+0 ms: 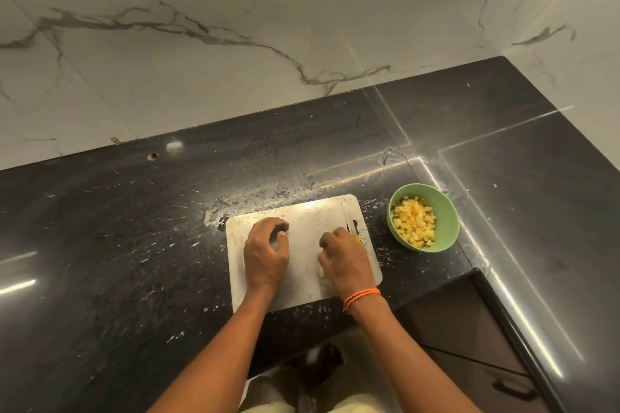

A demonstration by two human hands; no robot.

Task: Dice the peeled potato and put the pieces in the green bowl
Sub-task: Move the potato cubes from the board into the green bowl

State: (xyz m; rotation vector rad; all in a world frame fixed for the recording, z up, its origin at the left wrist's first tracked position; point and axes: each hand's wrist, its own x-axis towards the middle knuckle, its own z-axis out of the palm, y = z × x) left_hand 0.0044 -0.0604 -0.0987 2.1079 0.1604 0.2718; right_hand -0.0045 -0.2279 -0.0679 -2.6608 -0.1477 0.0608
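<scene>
Both hands sit on the cutting board (303, 245) — left hand (266, 253) curled, holding nothing; right hand (342, 256) curled too, over a potato piece (321, 271), grip unclear. The green bowl (446, 211) of potato cubes (414, 223) stands to the right.

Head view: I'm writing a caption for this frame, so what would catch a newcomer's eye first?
Probably the round green bowl, heaped with yellow diced potato pieces, on the black speckled stone counter to the right of the board. Next, the two hands on the pale rectangular cutting board: the left hand curled, the right hand beside a yellow-handled knife at the board's right edge.
</scene>
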